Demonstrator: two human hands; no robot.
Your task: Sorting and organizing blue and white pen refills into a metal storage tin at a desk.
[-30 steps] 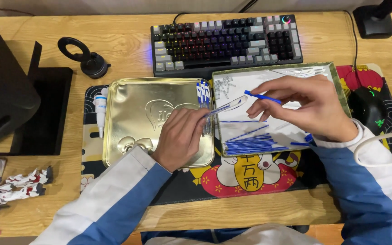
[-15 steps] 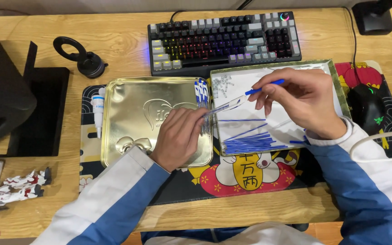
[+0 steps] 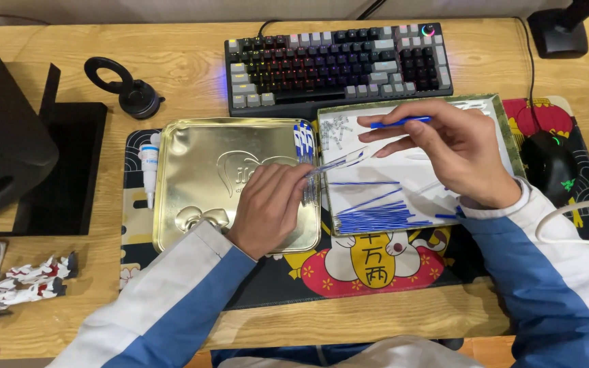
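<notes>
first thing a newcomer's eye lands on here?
Probably the two hands at centre: the right hand pinches a thin blue stick over the white-lined tray, while the left hand holds a clear strip at the edge of the gold tin lid. Next, the heap of blue sticks at the tray's near side and the backlit keyboard behind.

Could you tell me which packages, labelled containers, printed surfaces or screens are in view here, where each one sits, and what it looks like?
Gold tin lid: under the left hand, square, embossed emblem and bow.
Green-rimmed tin tray: under the right hand, white inside, holding blue sticks.
Small glue bottle: left of the gold lid, white with blue label.
Desk mat: beneath both tins, black with red-and-yellow cat print.
Dark monitor: far left, its screen face not visible.
</notes>
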